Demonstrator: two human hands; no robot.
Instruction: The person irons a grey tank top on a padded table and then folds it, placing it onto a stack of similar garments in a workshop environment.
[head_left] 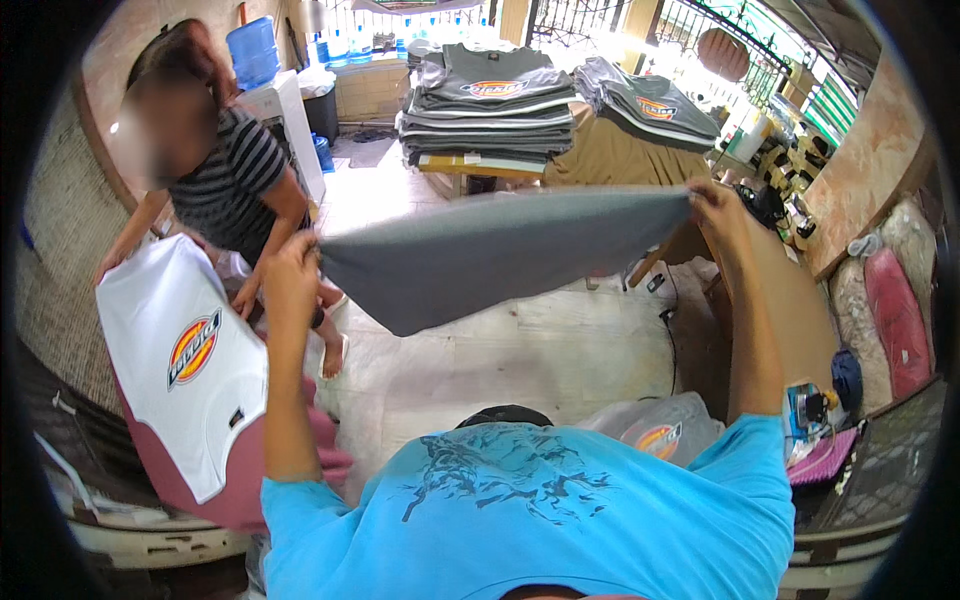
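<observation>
Grey shirt [500,255] taut between both hands, left [290,265], right [712,200].

Grey shirt [490,255], stretched flat in mid-air, held at both ends (lower edge sagging slightly), above the floor

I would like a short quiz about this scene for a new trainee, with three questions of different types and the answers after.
1. True or false: both hands hold the grey garment stretched in the air.
2. What lies on the pink board at the left? A) a white shirt B) a blue towel C) a black cap
3. Fill in: the folded grey shirts are stacked on a ____.

Key: 1 true, left hand and right hand grip opposite ends. 2 A, the white shirt. 3 table.
</observation>
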